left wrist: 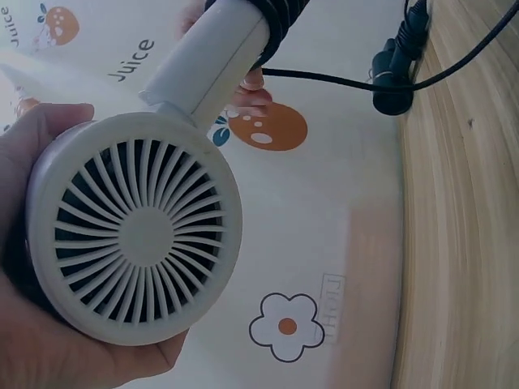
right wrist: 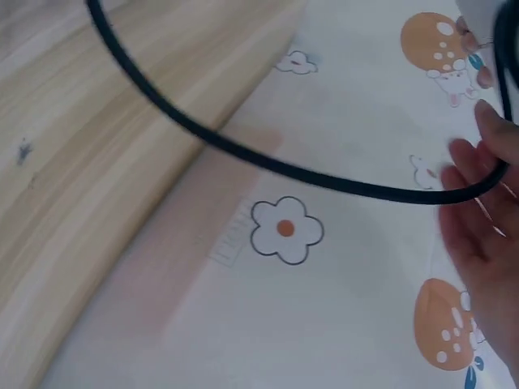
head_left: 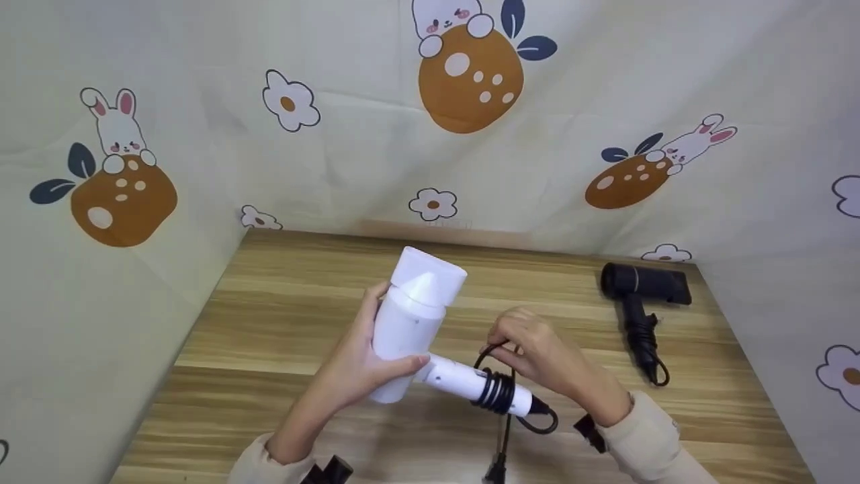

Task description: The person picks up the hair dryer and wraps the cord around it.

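A white hair dryer [head_left: 410, 329] with a wide nozzle is held above the table, its handle slanting down to the right. My left hand [head_left: 363, 363] grips the barrel, thumb across the front near the handle joint. The left wrist view shows the round slatted intake grille [left wrist: 146, 235] facing that camera. Several turns of black cord [head_left: 497, 393] wrap the lower handle. My right hand [head_left: 537, 349] pinches a loop of this cord beside the handle, and the plug [head_left: 496, 468] dangles at the free end. In the right wrist view the cord [right wrist: 284, 168] curves to my fingers.
A black hair dryer [head_left: 645, 286], its cord wound on the handle, lies at the right of the wooden table [head_left: 289, 302]. Cloth [head_left: 356, 161] printed with rabbits, oranges and flowers hangs behind and at both sides.
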A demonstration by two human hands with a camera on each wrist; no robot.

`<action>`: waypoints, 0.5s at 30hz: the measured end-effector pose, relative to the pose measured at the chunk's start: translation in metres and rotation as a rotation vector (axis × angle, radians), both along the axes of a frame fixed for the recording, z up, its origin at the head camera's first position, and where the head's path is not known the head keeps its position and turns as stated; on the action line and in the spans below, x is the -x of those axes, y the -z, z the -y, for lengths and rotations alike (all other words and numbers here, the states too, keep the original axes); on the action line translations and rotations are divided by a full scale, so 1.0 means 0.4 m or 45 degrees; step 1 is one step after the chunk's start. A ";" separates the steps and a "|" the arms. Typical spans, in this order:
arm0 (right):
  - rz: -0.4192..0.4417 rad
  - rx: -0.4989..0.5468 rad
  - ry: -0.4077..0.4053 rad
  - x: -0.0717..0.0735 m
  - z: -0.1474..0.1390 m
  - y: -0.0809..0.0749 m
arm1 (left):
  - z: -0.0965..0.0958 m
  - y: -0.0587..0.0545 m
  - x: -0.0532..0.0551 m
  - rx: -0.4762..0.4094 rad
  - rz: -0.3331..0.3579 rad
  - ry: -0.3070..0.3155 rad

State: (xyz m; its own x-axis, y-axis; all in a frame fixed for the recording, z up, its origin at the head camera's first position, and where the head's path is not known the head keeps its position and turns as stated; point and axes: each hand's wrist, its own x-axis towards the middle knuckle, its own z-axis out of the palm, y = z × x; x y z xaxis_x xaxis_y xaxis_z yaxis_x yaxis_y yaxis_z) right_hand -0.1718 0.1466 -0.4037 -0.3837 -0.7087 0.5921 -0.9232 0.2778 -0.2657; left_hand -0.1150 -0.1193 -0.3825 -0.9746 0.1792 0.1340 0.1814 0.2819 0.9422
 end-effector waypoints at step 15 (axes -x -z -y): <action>0.665 -0.293 0.408 -0.014 -0.041 -0.082 | -0.007 0.056 0.022 0.363 -0.112 -0.189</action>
State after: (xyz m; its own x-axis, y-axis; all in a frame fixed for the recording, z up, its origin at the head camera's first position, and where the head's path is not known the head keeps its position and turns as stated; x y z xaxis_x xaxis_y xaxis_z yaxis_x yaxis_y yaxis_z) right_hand -0.1660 0.1630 -0.3710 -0.7929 -0.5979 0.1173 -0.5508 0.6211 -0.5576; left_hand -0.1237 -0.1164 -0.4048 -0.9799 0.0784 0.1834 0.1954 0.5613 0.8042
